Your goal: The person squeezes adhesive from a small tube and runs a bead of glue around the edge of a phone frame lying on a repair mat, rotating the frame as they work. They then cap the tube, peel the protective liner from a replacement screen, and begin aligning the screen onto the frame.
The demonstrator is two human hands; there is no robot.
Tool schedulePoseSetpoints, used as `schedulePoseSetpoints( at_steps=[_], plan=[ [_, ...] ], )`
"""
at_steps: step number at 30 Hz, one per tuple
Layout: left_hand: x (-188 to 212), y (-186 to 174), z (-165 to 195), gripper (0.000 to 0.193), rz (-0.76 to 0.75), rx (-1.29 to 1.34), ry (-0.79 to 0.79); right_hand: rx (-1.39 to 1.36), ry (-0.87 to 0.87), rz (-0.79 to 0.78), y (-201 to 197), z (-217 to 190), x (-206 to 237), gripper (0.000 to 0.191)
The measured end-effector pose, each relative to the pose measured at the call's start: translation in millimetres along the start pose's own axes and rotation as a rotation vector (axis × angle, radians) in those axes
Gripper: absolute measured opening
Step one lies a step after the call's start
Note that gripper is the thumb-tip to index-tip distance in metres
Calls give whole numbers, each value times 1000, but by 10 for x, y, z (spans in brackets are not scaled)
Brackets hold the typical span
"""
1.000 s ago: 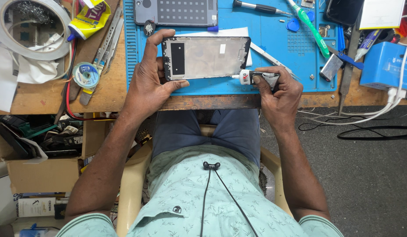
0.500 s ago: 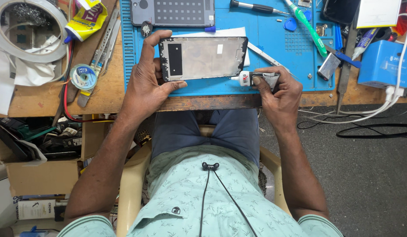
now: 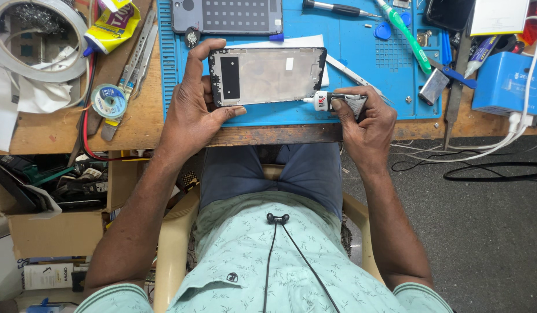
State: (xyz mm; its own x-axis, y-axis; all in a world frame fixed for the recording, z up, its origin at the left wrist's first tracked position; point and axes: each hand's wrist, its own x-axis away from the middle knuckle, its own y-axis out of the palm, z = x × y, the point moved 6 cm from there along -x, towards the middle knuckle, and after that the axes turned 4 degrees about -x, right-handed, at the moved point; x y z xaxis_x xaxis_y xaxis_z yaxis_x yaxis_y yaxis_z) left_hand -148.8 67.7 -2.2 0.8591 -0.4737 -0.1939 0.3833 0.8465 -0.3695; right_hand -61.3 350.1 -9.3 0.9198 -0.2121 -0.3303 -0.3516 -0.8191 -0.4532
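Observation:
My left hand (image 3: 192,110) grips a black phone frame (image 3: 267,76) by its left end, silver inner side up, over a blue work mat (image 3: 361,58). My right hand (image 3: 366,122) is shut on a small crumpled glue tube (image 3: 337,102). The tube's thin white nozzle touches the frame's lower right corner. A white sheet lies under the frame.
A second phone part (image 3: 227,15) lies at the mat's top. A screwdriver (image 3: 335,8), green tool (image 3: 406,36), tweezers (image 3: 138,49), solder spool (image 3: 108,101), tape roll (image 3: 34,40) and blue box (image 3: 503,86) surround it. Cables (image 3: 471,162) hang right; cluttered boxes (image 3: 42,191) sit lower left.
The phone frame and glue tube have shifted very slightly; both hands keep the same grips.

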Motion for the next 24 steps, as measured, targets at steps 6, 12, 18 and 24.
schedulePoseSetpoints(
  at_steps=[6,12,18,24],
  plan=[
    [8,-5,-3,95,1,-8,-17,31,-30,2,-10,-30,-8,14],
    [6,-10,19,94,3,14,14,-7,34,-31,-17,-15,-56,15],
    [4,-6,12,94,5,9,5,-84,52,-69,-36,32,-130,14],
    [10,7,9,94,2,2,-10,-69,53,-82,-58,75,-153,13]
  ],
)
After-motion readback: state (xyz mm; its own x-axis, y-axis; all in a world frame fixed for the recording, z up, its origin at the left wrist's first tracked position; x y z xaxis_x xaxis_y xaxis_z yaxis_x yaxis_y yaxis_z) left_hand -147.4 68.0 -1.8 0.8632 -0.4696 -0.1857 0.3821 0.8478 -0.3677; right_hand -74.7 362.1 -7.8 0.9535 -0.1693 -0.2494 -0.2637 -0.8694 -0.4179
